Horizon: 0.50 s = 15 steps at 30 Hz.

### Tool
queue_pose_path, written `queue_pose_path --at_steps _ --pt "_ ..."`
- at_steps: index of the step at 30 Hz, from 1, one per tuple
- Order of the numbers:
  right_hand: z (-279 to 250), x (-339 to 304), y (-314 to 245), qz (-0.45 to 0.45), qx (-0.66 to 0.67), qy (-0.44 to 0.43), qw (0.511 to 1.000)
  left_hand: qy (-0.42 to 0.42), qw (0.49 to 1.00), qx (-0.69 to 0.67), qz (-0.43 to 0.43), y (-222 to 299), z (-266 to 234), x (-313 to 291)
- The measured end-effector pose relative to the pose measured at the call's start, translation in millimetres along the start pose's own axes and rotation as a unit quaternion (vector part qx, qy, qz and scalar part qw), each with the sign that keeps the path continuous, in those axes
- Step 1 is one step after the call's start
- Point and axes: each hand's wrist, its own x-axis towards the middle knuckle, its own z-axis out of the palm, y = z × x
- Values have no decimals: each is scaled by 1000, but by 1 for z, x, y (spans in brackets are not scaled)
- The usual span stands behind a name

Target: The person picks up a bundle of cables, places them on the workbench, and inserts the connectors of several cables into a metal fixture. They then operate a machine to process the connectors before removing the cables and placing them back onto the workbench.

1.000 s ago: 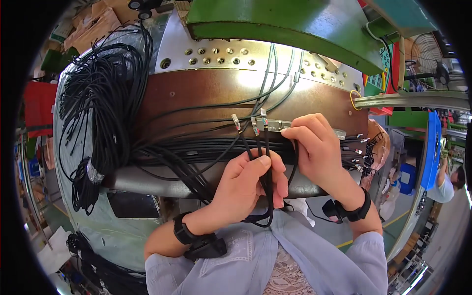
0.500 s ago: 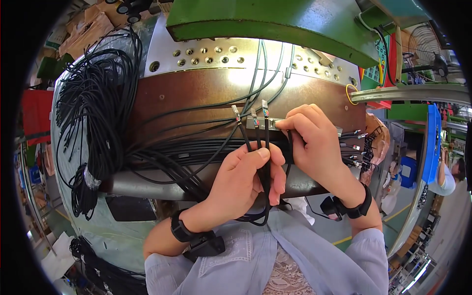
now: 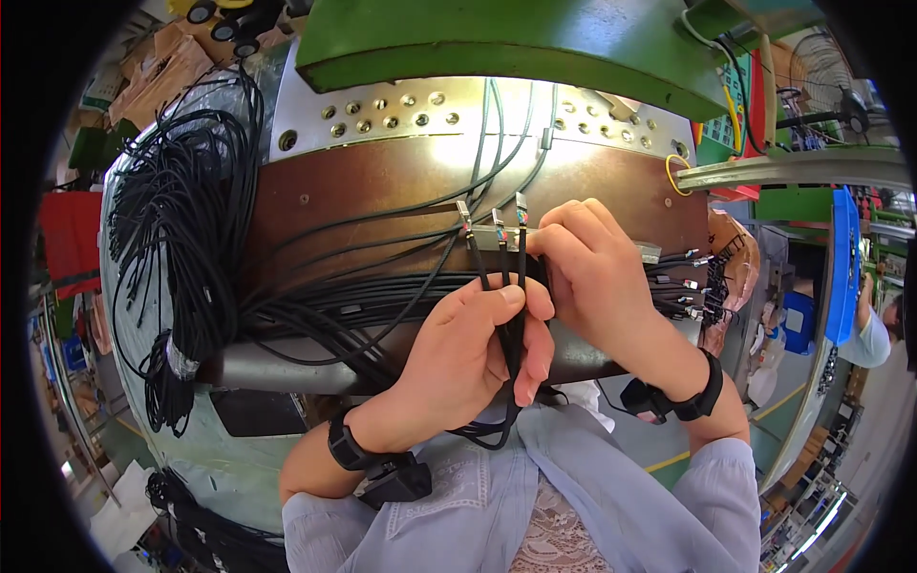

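Right hand (image 3: pixel 597 272), hold unclear, edges nearer left hand (image 3: pixel 454 358) pinching likely light, bendy cables (image 3: pixel 522 263), best gripped below the connectors (image 3: pixel 522 208).

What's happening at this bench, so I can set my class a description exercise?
A person's left hand holds three black cables, their metal-tipped ends fanned out beyond the fingers. The right hand is close beside them, fingertips near a metal strip; whether it grips anything is unclear. More cables lie across the brown work surface, with a large cable bundle at the left.
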Motion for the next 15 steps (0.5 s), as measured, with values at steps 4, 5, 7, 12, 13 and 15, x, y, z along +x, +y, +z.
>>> queue_pose_path --at_steps 4,5,7,12,13,15 --pt "-11 -7 1 -15 -16 72 997 -10 997 40 -62 0 9 4" --pt "-10 -8 4 -25 -1 84 996 -14 994 57 -93 1 12 4" --pt "-6 -6 11 -49 25 111 992 36 986 159 -31 2 24 -1" --pt "4 -25 24 8 77 95 992 46 967 249 41 16 34 -18" --pt "4 -26 24 5 72 92 993 0 980 201 11 20 34 -21" --pt "5 -28 24 0 61 85 994 3 981 196 -7 11 33 -16"
